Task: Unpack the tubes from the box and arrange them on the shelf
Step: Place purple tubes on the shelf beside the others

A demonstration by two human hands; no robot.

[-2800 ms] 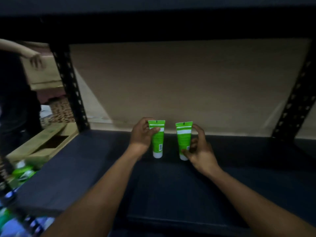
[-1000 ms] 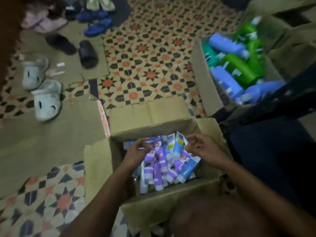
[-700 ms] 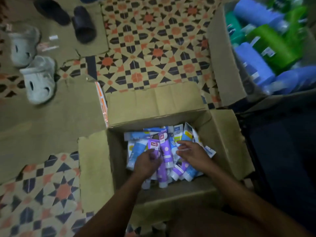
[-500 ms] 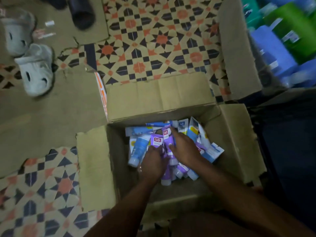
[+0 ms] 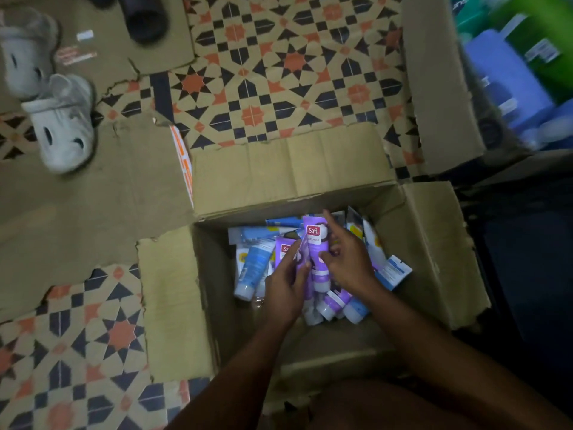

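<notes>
Head view: both our hands in the cardboard box (image 5: 428, 243). Left hand (image 5: 286, 287) fingers wrapped round a purple tube (image 5: 286, 248); right hand (image 5: 347, 259) thumb & fingers pinch a 2nd purple Safi tube (image 5: 316, 243), cap down. Glossy blue tubes (image 5: 254, 262) piled w/ them; patterned tile floor (image 5: 279, 72).

Dim light falls on a patterned tile floor (image 5: 279, 72) of orange stars and black shapes. Flattened cardboard sheets (image 5: 93, 197) cover its left side, carrying grey clogs (image 5: 62, 119).
</notes>
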